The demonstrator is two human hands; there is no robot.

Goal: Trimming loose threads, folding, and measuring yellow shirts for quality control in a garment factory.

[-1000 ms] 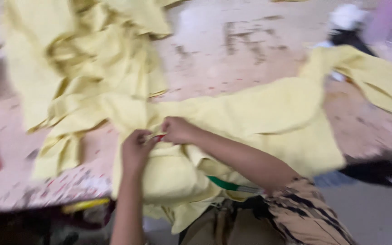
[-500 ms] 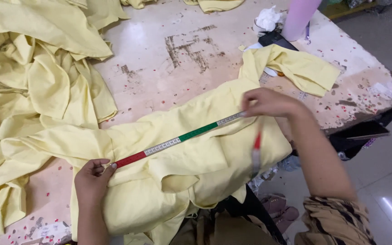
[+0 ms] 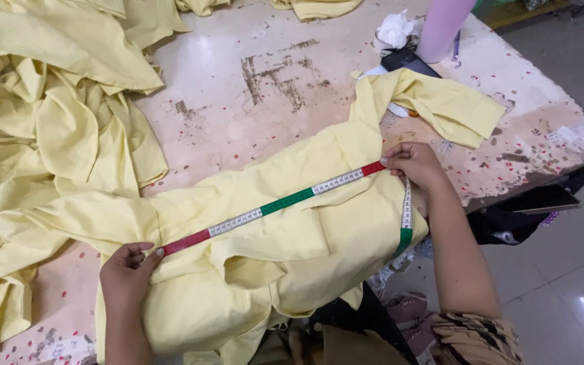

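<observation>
A pale yellow garment lies spread across the near edge of the table. A measuring tape with red, white and green sections is stretched straight over it. My left hand pins the tape's red end to the cloth at the lower left. My right hand pinches the tape at its other red section on the right. The tape's loose end hangs down from that hand over the table edge.
A heap of the same yellow cloth fills the left of the worn pinkish table. At the back right stand a lilac bottle, a black phone and crumpled white paper. Grey floor lies right of the table edge.
My hands, together at the garment's middle a second ago, have pulled apart and drawn the tape taut. Since half a second ago they hold nearly still.
</observation>
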